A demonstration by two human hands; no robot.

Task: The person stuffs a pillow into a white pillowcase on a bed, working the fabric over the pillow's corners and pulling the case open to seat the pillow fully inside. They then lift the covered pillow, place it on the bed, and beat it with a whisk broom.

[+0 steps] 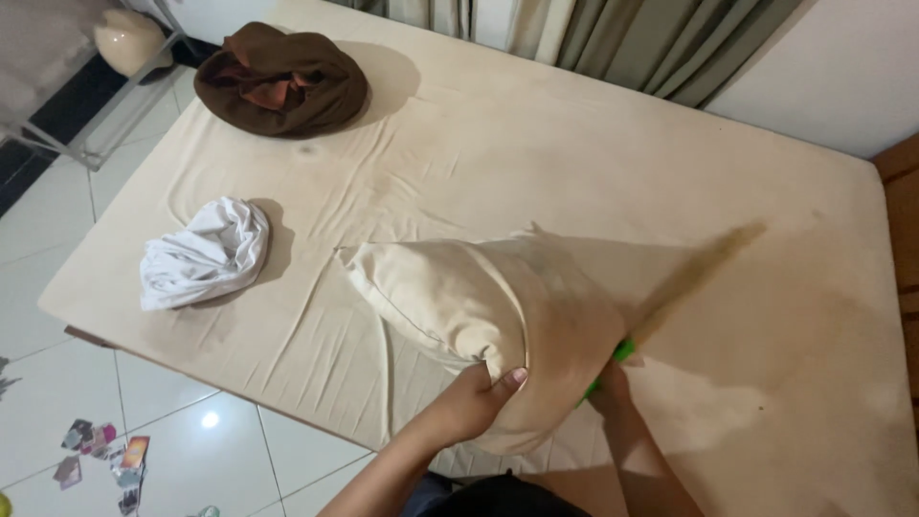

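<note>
Cream pillow (479,306) sits on the mattress (574,163) near its front edge, tilted up. Left hand (479,394) pinches its lower corner, fingers closed on the fabric. Right hand (609,383) mostly hidden behind the pillow, closed on a green-handled broom (691,273), bristles blurred. White cloth bundle (203,254) and brown bundle (282,81) lie further left.

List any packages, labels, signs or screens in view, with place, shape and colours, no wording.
Small printed cards or packets: scattered on the white tiled floor at lower left, flat rectangles, pink, orange and dark; too small to tell which.
No signs or screens show.
</note>
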